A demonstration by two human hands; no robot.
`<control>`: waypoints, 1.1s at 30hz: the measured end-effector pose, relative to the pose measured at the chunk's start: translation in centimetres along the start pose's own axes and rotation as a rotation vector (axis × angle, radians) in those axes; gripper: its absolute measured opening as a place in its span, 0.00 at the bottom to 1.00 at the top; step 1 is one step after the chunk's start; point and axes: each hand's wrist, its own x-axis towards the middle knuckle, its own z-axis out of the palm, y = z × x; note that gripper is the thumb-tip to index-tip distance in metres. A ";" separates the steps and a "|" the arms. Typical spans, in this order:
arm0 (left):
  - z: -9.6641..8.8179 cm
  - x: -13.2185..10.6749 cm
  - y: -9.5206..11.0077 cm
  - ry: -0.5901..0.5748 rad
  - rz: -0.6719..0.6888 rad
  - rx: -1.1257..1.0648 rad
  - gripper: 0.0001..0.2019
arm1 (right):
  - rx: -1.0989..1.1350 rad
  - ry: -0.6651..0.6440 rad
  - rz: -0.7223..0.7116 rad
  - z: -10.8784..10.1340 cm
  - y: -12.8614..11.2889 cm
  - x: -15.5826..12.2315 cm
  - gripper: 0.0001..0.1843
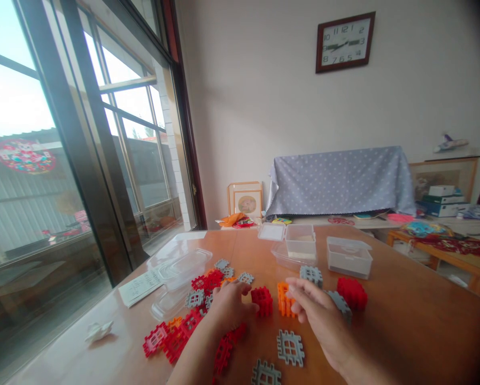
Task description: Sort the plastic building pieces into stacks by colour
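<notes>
My left hand (pixel 234 302) is open, fingers curved and apart, with its thumb close beside a red cube of notched plastic panels (pixel 262 301). Against the right side of an orange cube of similar panels (pixel 285 299) are the outstretched fingers of my right hand (pixel 314 302); they partly cover it. The two cubes stand apart between my hands. Loose red panels (pixel 179 342) and a grey panel (pixel 195 298) lie around my left arm. Nearer to me is a grey window-shaped panel (pixel 290 347). Right of my right hand sit a red stack (pixel 352 293) and a grey block (pixel 339 305), partly hidden.
Clear plastic boxes (pixel 349 258) and an open lidded box (pixel 301 241) stand at the table's far side. Transparent lids (pixel 187 267), a paper sheet (pixel 140 286) and crumpled tissue (pixel 99 331) lie left. Another grey block (pixel 311 275) stands behind my right hand.
</notes>
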 end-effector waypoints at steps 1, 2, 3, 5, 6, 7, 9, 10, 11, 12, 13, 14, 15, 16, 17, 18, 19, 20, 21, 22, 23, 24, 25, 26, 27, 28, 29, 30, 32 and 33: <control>-0.1 0.0 -0.2 0.000 -0.005 -0.016 0.17 | -0.007 0.000 -0.007 0.0 0.0 0.0 0.28; -0.2 0.0 -0.3 0.001 -0.009 -0.039 0.17 | -0.018 -0.003 -0.015 0.0 0.0 0.0 0.28; -0.4 0.0 -0.5 0.006 -0.011 -0.065 0.16 | -0.035 -0.015 -0.027 0.1 0.1 -0.1 0.27; -0.7 0.1 -0.9 0.025 -0.028 -0.106 0.16 | -0.104 -0.082 -0.067 0.4 0.2 -0.4 0.26; -0.9 0.1 -1.0 0.036 -0.042 -0.111 0.15 | -0.156 -0.135 -0.102 0.7 0.2 -0.7 0.24; -1.1 0.2 -1.2 0.044 -0.056 -0.108 0.14 | -0.221 -0.199 -0.146 1.0 0.3 -1.1 0.22; -1.4 0.3 -1.4 0.046 -0.077 -0.092 0.12 | -0.366 -0.332 -0.260 1.8 0.3 -2.1 0.17; -1.6 0.3 -1.4 0.040 -0.078 -0.087 0.11 | -0.438 -0.390 -0.317 2.2 0.4 -2.7 0.15; -1.8 0.2 -1.5 0.029 -0.074 -0.083 0.11 | -0.504 -0.438 -0.364 2.7 0.4 -3.1 0.13; -1.9 0.0 -1.5 0.015 -0.068 -0.084 0.11 | -0.562 -0.476 -0.399 3.1 0.4 -3.6 0.13; -2.1 -0.2 -1.5 -0.010 -0.058 -0.080 0.11 | -0.607 -0.503 -0.423 3.4 0.5 -3.9 0.13; -2.3 -0.4 -1.5 -0.050 -0.043 -0.064 0.12 | -0.642 -0.517 -0.437 3.7 0.6 -4.0 0.13; -2.5 -0.7 -1.4 -0.100 -0.020 -0.033 0.14 | -0.666 -0.522 -0.444 3.8 0.7 -4.1 0.13; -2.6 -1.0 -1.3 -0.153 0.008 0.017 0.16 | -0.684 -0.521 -0.449 3.9 0.9 -4.1 0.13; -2.7 -1.3 -1.2 -0.200 0.035 0.078 0.18 | -0.699 -0.518 -0.452 4.0 1.0 -4.1 0.12; -2.8 -1.5 -1.1 -0.236 0.058 0.140 0.20 | -0.714 -0.513 -0.455 3.9 1.2 -3.9 0.12; -2.8 -1.6 -1.0 -0.256 0.071 0.194 0.21 | -0.727 -0.510 -0.458 3.8 1.4 -3.8 0.12; -2.7 -1.7 -0.9 -0.262 0.073 0.230 0.21 | -0.740 -0.510 -0.461 3.7 1.7 -3.7 0.12; -2.7 -1.7 -0.9 -0.264 0.067 0.252 0.20 | -0.751 -0.512 -0.464 3.6 1.9 -3.5 0.12; -2.5 -1.6 -0.9 -0.267 0.058 0.263 0.19 | -0.757 -0.516 -0.469 3.5 2.0 -3.4 0.12; -2.4 -1.5 -1.0 -0.270 0.048 0.271 0.18 | -0.761 -0.522 -0.474 3.4 2.2 -3.3 0.12; -2.3 -1.3 -1.2 -0.272 0.043 0.273 0.17 | -0.763 -0.529 -0.480 3.4 2.3 -3.2 0.12; -2.1 -1.2 -1.3 -0.267 0.040 0.267 0.16 | -0.763 -0.534 -0.486 3.4 2.4 -3.2 0.12; -2.0 -1.1 -1.5 -0.257 0.039 0.252 0.16 | -0.762 -0.537 -0.491 3.3 2.4 -3.2 0.12; -2.0 -1.0 -1.7 -0.246 0.040 0.231 0.16 | -0.760 -0.534 -0.493 3.4 2.4 -3.2 0.12; -2.0 -0.9 -1.8 -0.238 0.041 0.206 0.15 | -0.757 -0.529 -0.492 3.4 2.4 -3.2 0.12; -2.0 -0.9 -2.0 -0.238 0.040 0.177 0.14 | -0.750 -0.519 -0.486 3.4 2.3 -3.2 0.12; -2.1 -0.8 -2.0 -0.245 0.035 0.147 0.12 | -0.734 -0.504 -0.476 3.4 2.3 -3.2 0.11; -2.3 -0.8 -2.1 -0.270 0.019 0.082 0.08 | -0.666 -0.467 -0.428 3.4 2.2 -3.2 0.11; -2.4 -0.8 -2.0 -0.277 0.011 0.045 0.07 | -0.618 -0.447 -0.393 3.4 2.2 -3.2 0.11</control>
